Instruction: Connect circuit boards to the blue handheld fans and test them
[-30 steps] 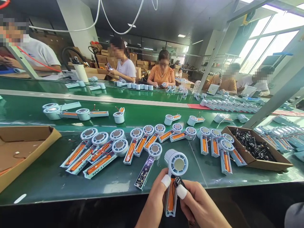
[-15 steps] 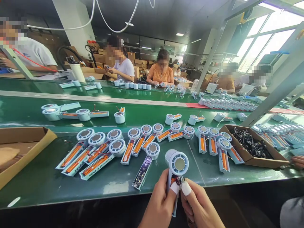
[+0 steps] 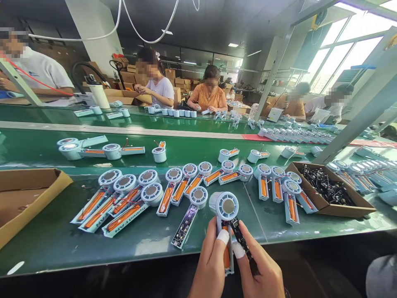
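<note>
My left hand (image 3: 212, 256) is closed around the handle of a pale blue handheld fan (image 3: 227, 205), whose round head faces up. An orange battery (image 3: 227, 258) shows inside the open handle. A narrow black circuit board (image 3: 239, 235) is pinched in my right hand (image 3: 259, 263), tilted along the right side of the handle, its top end close below the fan head. Both thumbs wear white covers. Just left of my hands lies another fan (image 3: 198, 196) with a circuit board (image 3: 185, 227) seated in its handle.
Rows of part-built fans (image 3: 125, 182) lie on the green bench (image 3: 149, 244). A cardboard box (image 3: 341, 210) of black circuit boards stands at right, another cardboard box (image 3: 58, 186) at left. Behind runs a green conveyor (image 3: 186, 145) with more fans. Several co-workers (image 3: 208, 97) sit beyond; a metal post slants at right.
The circuit board has swung from end-on between my thumbs to lengthwise beside the handle. The held fan has shifted slightly left, and more of its battery shows. A hand at the right edge has gone.
</note>
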`<state>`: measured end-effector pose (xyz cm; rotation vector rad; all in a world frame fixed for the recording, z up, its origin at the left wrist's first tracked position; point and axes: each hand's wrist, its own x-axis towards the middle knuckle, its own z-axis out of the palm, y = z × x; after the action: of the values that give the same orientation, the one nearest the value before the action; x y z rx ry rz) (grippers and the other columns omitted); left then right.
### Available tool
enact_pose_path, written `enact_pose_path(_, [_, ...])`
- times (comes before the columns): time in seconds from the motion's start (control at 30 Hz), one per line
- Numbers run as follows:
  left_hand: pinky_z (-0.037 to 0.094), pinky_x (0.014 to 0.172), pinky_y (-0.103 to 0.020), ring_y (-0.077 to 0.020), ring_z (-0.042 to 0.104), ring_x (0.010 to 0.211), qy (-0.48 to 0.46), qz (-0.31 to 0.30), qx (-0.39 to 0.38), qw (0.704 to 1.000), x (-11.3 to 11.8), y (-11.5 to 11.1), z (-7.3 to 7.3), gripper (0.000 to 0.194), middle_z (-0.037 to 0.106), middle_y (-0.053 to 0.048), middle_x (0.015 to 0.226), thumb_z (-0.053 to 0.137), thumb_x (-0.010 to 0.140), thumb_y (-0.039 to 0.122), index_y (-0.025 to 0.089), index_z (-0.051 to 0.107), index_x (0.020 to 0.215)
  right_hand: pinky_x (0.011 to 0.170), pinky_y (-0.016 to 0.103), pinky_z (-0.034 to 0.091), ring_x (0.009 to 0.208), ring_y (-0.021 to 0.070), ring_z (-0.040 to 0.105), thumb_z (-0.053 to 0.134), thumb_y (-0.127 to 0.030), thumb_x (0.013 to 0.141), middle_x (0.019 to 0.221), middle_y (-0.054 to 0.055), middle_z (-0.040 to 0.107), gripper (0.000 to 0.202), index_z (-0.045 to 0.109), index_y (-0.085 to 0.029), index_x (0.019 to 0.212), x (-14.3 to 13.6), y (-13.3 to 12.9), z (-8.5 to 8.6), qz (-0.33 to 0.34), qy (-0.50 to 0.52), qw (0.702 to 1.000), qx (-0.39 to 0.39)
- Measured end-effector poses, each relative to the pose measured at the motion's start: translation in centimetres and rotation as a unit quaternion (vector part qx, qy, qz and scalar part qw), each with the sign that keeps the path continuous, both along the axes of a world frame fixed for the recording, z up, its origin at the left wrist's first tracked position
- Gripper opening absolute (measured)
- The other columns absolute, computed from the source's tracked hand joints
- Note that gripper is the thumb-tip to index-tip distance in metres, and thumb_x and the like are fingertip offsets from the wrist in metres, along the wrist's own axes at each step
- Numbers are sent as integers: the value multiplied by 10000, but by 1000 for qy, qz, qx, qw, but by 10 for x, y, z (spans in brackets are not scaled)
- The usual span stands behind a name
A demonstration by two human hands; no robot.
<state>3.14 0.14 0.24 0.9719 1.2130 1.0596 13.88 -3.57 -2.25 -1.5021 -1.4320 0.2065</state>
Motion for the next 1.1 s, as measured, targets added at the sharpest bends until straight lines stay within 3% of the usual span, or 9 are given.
enact_pose_path(0.1, [223,1247,-343,-202,171,1552,-19,-16,-31,999,3,-4,-1,601,289,-46,1668,412,994,408,205,323,1553,723,302,637,976,278,761,445,-241,1003,1218,149,727,459,563,-184,1443,-5,4,-3,7,-49,999,-16])
enact_pose_path(0.2, [162,1264,-380,-216,100,1559,0,-6,-23,1000,5,-6,0,640,220,-29,1689,412,1003,464,224,269,1579,556,270,620,839,271,780,434,-199,980,1172,154,739,557,439,-207,1538,-10,6,-6,15,-111,994,-19])
enact_pose_path(0.43, [278,1239,-409,-262,223,1539,-17,2,1,1000,1,0,4,569,383,-51,1626,471,990,490,240,430,1500,368,268,538,509,239,718,427,-122,839,962,95,792,898,19,-205,1635,-1,3,5,66,-281,955,-62])
enact_pose_path(0.67, [419,1152,-449,-296,574,1324,-94,-91,-18,991,-4,13,7,526,672,-110,1363,492,981,534,210,574,1388,578,286,637,846,274,782,387,-97,844,1277,206,686,903,-77,-103,1618,0,10,7,102,-274,956,-18])
enact_pose_path(0.83, [483,1069,-448,-310,617,1256,112,-97,92,985,-20,8,10,413,707,-96,1300,480,995,437,257,662,1319,577,313,640,809,272,783,369,-198,981,1185,167,736,720,57,-157,1629,14,19,8,55,-251,966,-14])
enact_pose_path(0.9, [524,988,-399,-281,686,1114,242,-32,251,937,-36,6,5,326,749,-93,1181,495,994,355,258,704,1225,601,347,646,812,281,773,363,-237,1002,1085,164,756,683,97,-141,1623,27,27,5,39,-278,960,2])
enact_pose_path(0.97, [511,984,-405,-279,679,1104,360,78,385,846,-55,8,-5,285,733,-109,1179,536,974,270,232,674,1220,736,430,650,959,312,744,344,-256,1012,1148,188,725,642,155,-135,1612,37,36,-2,23,-303,953,19])
enact_pose_path(1.03, [507,981,-450,-309,662,1133,452,147,428,769,-73,12,-20,328,707,-145,1208,535,978,254,187,612,1289,870,490,617,1124,328,683,337,-243,1015,1295,197,659,607,204,-149,1600,42,42,-12,28,-320,947,27])
enact_pose_path(1.1, [542,927,-424,-294,690,1086,493,133,441,738,-84,17,-36,345,714,-147,1185,486,1009,259,168,567,1332,931,504,593,1203,322,641,344,-216,1011,1371,182,616,591,229,-159,1588,43,45,-21,35,-318,947,31])
